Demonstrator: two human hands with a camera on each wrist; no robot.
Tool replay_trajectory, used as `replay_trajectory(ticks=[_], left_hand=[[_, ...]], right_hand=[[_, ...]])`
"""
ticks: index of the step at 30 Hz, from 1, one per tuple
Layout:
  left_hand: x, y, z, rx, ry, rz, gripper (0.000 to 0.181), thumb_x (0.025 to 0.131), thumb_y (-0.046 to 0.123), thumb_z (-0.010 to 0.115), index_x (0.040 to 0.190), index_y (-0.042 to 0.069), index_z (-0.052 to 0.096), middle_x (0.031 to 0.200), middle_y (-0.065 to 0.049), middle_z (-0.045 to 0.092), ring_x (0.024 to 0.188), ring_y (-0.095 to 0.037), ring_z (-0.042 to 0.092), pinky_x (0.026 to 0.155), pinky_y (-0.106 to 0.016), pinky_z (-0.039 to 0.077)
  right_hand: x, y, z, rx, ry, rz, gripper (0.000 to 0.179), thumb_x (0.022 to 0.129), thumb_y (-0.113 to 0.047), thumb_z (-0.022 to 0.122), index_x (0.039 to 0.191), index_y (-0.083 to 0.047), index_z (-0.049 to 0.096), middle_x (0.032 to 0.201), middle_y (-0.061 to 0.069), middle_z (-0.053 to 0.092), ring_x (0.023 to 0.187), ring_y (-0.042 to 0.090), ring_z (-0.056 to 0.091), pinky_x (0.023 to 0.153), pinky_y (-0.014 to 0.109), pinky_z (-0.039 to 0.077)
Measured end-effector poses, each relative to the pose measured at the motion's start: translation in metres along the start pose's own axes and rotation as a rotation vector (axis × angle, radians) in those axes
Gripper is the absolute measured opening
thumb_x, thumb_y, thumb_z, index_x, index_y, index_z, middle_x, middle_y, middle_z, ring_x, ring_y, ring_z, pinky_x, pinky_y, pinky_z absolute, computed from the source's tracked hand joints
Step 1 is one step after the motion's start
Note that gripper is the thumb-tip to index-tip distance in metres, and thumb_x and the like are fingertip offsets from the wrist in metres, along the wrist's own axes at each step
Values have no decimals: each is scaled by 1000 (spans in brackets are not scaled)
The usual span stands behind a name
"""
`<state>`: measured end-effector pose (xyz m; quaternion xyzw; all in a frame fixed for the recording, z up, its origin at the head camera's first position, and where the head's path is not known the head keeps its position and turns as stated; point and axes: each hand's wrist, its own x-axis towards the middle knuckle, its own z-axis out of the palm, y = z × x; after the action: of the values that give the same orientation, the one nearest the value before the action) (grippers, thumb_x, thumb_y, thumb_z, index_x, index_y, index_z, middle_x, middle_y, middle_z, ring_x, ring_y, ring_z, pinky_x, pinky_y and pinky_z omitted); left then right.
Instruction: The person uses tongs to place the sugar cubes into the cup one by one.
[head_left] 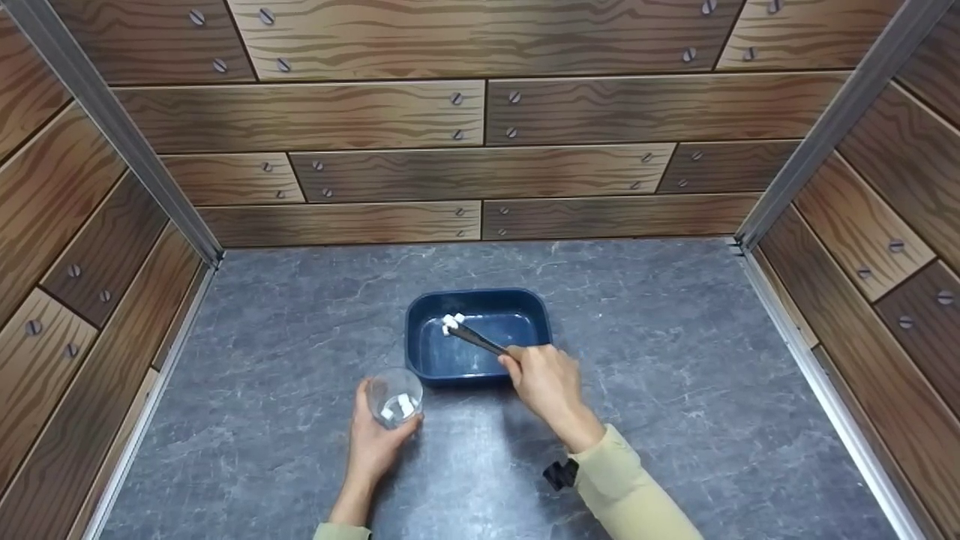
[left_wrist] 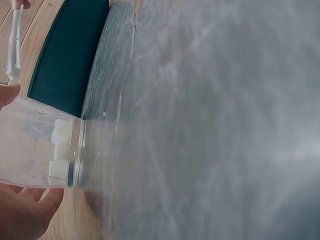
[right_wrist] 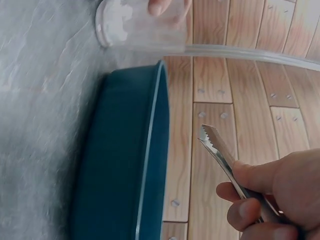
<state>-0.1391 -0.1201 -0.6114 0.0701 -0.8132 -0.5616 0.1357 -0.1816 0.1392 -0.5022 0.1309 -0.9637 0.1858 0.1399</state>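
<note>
Right grip (head_left: pixel 544 376) clasps the tongs (head_left: pixel 480 342) above white cubes (head_left: pixel 451 321) in the blue tray (head_left: pixel 450 358), left grip (head_left: pixel 375 442) wraps the clear cup (head_left: pixel 394 381) beside it, and the cubes look light, best nipped across opposite flat sides

Left fingers (head_left: pixel 364 393) curl in a cupping grip; right fingers (right_wrist: pixel 244 212) pinch.

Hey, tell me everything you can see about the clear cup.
The clear cup is see-through and colourless, glass or plastic by its look, with a round open mouth. It is about upright, just outside the near left corner of the blue tray. A few small white cubes lie at its bottom. The left hand holds it, thumb on one side and fingers on the other. Whether its base touches the grey tabletop, I can't tell.
</note>
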Motion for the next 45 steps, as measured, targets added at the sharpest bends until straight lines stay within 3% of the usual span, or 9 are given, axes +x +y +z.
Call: replay_trajectory(ticks=[12,17,22,26,34,45], left_hand=[[0,0,-1,13,-6,-18,98,65,17,91,143,-2,35,136,-29,50,124,-44,48,103,-54,38],[0,1,-1,19,-14,-27,100,65,20,90,144,-4,33,136,-29,49,124,-44,48,103,-54,38],[0,0,0,-6,-7,-6,99,64,19,91,142,-4,35,133,-28,52,122,-42,50,103,-53,38],[0,-1,0,-11,-1,4,99,63,19,91,142,-3,36,132,-28,53,120,-42,51,102,-53,39],[1,-2,0,-8,-1,3,97,64,18,91,142,-2,36,133,-29,51,122,-43,50,102,-54,40],[-1,0,0,-13,-11,-5,96,64,16,91,141,-1,37,134,-28,51,122,-43,50,101,-53,40]], right_hand=[[-11,-27,-7,46,56,-163,29,90,-31,70,67,-20,59,52,-11,42,44,13,40,37,29,32],[-18,-38,0,67,51,-233,22,91,-33,69,78,-16,72,55,-6,54,44,12,45,38,26,34],[-24,-46,8,44,34,-286,23,91,-36,68,80,-16,72,61,-3,62,46,18,54,38,31,38],[-23,-45,11,38,28,-267,25,92,-38,68,83,-15,70,63,-3,62,48,19,55,40,33,40],[-13,-27,14,24,6,-141,28,89,-39,71,97,-12,74,74,3,69,54,23,61,41,35,43],[6,0,25,-95,-108,33,32,90,-41,70,101,-11,75,77,9,71,54,26,61,44,40,46]])
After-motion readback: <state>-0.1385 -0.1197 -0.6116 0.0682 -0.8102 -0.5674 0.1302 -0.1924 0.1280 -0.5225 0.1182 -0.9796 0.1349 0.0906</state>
